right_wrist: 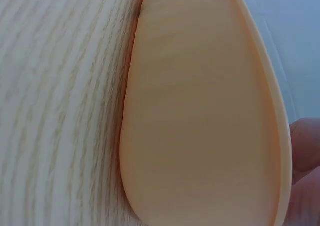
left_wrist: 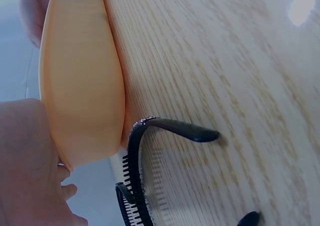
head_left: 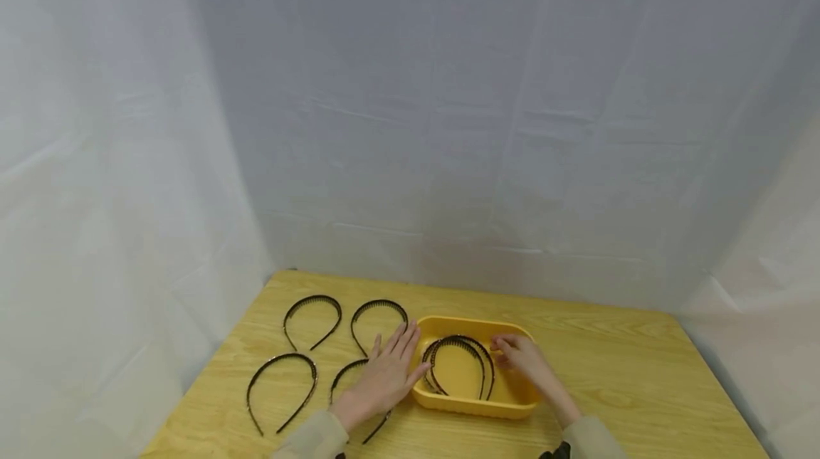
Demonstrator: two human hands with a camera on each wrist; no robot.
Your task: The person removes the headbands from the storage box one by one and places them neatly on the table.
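Observation:
A yellow plastic tray (head_left: 509,405) sits on the wooden table, holding a few black toothed headbands (head_left: 458,352). My right hand (head_left: 512,354) reaches into the tray from the right, and its curled fingertips pinch the top of one headband there. My left hand (head_left: 396,361) lies flat with straight fingers on the table against the tray's left wall, over another black headband (head_left: 349,372). In the left wrist view that headband (left_wrist: 136,156) runs beside the tray wall (left_wrist: 80,86). Only the tray's outer wall (right_wrist: 200,111) and a fingertip (right_wrist: 306,151) appear in the right wrist view.
Three more black headbands lie on the table left of the tray: one at the back left (head_left: 312,318), one at the back (head_left: 379,317), one at the front left (head_left: 282,389). White cloth walls surround the table (head_left: 640,373).

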